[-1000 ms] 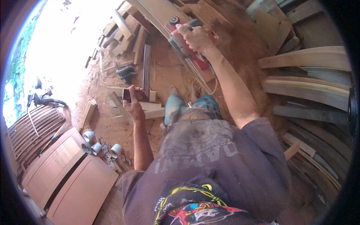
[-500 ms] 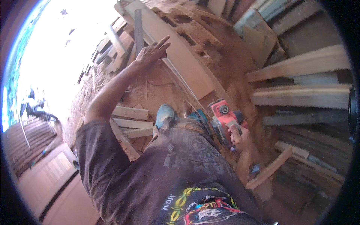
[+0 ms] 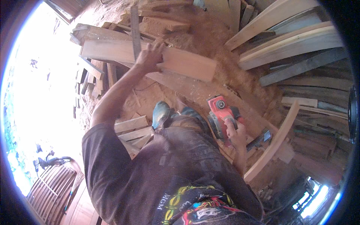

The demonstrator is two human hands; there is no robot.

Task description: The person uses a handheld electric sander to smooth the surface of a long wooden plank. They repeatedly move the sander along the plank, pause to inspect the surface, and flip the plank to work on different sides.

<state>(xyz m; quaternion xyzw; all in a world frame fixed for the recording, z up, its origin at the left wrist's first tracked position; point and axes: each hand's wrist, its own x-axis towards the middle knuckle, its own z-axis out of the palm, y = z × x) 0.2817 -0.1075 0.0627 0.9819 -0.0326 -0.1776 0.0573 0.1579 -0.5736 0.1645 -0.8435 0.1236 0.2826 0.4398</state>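
A smooth, light-brown wooden board (image 3: 189, 64) extends across the area ahead of me, its near long edge tilted up from the dusty surface beneath. My left hand (image 3: 150, 58) grips that edge near the middle, with fingers bent over the board and the thumb side hidden. In my right hand (image 3: 236, 134) is the handle of a red and black electric planer (image 3: 221, 110), held low at my right side. The planer is apart from the board. Whether it touches the wide plank (image 3: 245, 107) under it, I cannot tell.
A grey upright strip (image 3: 135, 35) stands beside my left hand. Stacked timber (image 3: 292, 45) fills the right side, and a loose curved-looking batten (image 3: 275, 144) juts up near my right forearm. Short offcuts (image 3: 131, 125) lie by my shoes (image 3: 162, 114). Sawdust coats the ground.
My left hand, earlier raised with stretched fingers, has come down onto the board and holds it. The board lies more crosswise in view and is tilted. The planer stays in my right hand.
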